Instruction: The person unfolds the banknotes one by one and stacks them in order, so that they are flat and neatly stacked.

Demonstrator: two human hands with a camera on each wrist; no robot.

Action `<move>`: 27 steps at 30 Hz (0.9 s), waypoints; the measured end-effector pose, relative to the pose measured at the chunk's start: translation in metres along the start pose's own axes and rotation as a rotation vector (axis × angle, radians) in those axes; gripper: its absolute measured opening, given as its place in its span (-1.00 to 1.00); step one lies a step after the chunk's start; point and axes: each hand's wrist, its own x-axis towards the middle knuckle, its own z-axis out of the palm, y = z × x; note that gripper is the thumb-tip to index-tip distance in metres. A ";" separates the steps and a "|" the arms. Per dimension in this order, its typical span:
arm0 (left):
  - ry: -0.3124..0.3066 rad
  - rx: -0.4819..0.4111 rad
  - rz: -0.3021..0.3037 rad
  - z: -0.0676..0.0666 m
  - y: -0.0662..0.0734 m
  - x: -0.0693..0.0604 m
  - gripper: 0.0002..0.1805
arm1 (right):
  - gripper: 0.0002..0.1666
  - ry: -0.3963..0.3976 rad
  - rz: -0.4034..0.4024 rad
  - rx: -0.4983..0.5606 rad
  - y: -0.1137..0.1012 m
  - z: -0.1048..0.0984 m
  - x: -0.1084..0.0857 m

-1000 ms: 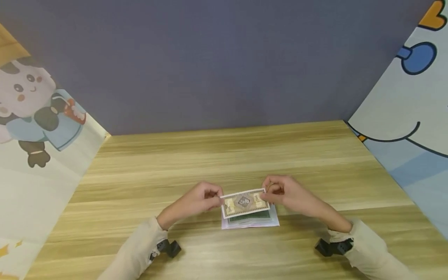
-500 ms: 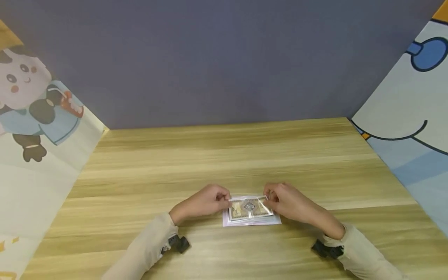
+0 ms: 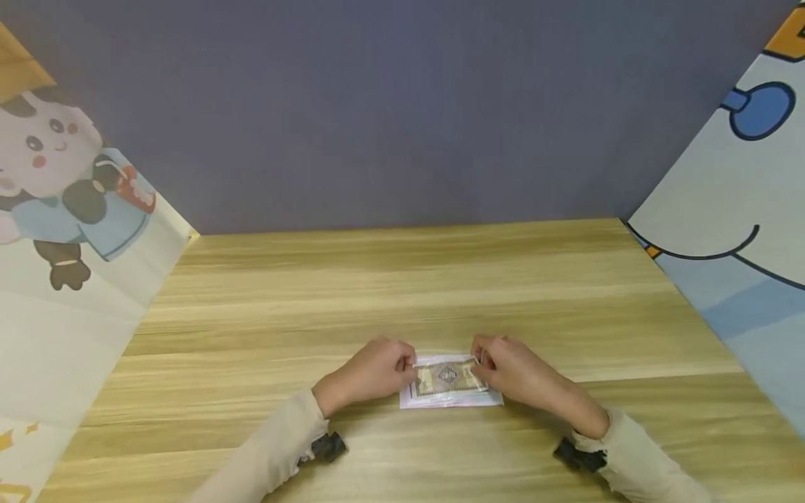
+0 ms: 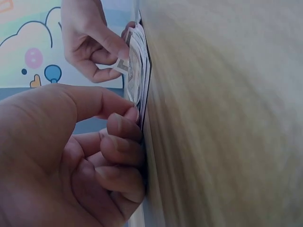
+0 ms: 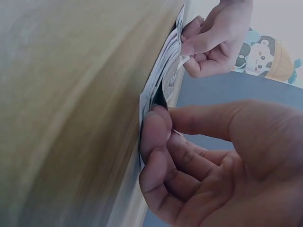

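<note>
A brown-and-yellow banknote [image 3: 447, 378] lies at the top of a flat stack of notes and pale sheets [image 3: 451, 402] on the table. My left hand [image 3: 376, 370] pinches its left end between thumb and fingers. At the right end, my right hand [image 3: 517, 372] has it pinched in the same way. Seen edge-on in the left wrist view, the stack [image 4: 145, 71] is several thin layers, and the top note bows up slightly. In the right wrist view a dark gap shows between the bowed banknote [image 5: 169, 85] and the layers below. Fingertips hide both note ends.
The wood-grain table [image 3: 402, 293] runs back to a dark grey panel [image 3: 402, 119]. Cartoon-printed side walls stand at left [image 3: 82, 279] and right [image 3: 711, 209]. A black wrist camera sits at each cuff.
Both hands have lowered the banknote from a raised, tilted position onto the stack and shifted it slightly right. Over the last half second it has stayed nearly in place, still pinched at both ends.
</note>
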 end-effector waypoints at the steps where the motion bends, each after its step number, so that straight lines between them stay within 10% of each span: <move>1: 0.003 0.013 0.004 0.001 0.001 0.001 -0.74 | -0.89 0.003 0.004 -0.004 0.001 0.001 -0.001; 27: 0.032 0.118 0.025 0.000 0.006 0.005 -0.79 | -0.83 -0.060 0.019 0.003 0.001 -0.003 -0.010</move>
